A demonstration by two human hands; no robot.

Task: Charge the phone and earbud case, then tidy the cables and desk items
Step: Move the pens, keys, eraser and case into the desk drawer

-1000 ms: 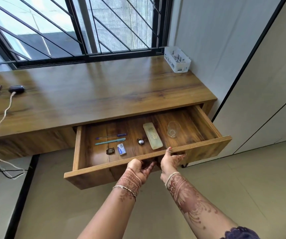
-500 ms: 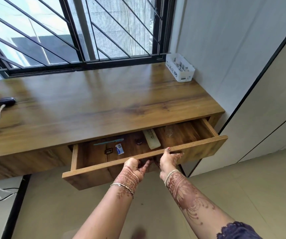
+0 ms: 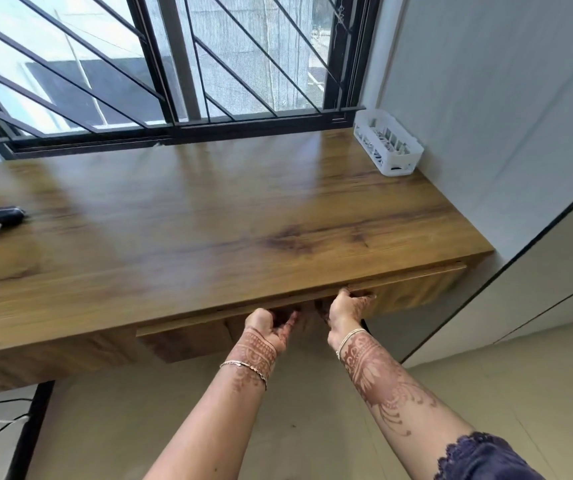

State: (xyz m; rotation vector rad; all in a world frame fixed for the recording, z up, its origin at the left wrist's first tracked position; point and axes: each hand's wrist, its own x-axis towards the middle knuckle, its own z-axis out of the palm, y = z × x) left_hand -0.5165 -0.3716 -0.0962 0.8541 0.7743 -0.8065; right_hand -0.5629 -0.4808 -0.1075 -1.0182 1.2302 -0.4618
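Currently, left hand [image 3: 266, 329] and right hand [image 3: 345, 308] have fingers clamped on the nearly closed drawer [image 3: 416, 291] front to seat it flush under the tabletop [image 3: 209, 220], while the earbud case [image 3: 3, 216] sits plugged in at the far-left edge.

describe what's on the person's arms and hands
Reddish-brown henna patterns on left hand and right hand, running far up the right forearm. Thin silver chain bracelet on the left wrist, pale bangle on the right. Dark navy lace-edged sleeve on the right arm.
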